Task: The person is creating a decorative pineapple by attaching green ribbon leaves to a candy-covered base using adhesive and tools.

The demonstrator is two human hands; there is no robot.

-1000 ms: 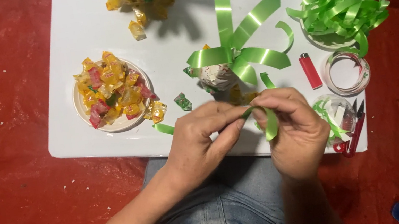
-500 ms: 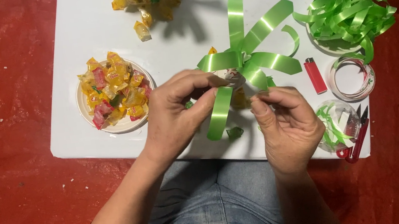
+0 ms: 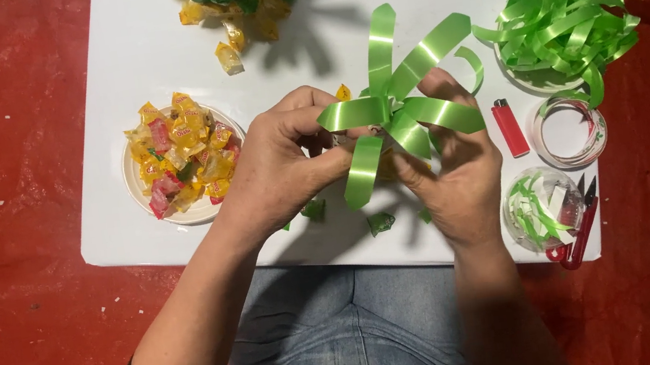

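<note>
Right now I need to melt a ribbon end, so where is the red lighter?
The red lighter lies on the white table, right of the right hand and left of the clear tape roll.

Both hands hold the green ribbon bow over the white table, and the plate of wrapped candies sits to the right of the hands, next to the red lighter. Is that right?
Not quite. In the head view the plate of wrapped candies sits to the left of the hands, far from the red lighter. The rest holds: left hand and right hand both hold the green ribbon bow over the white table.
</note>
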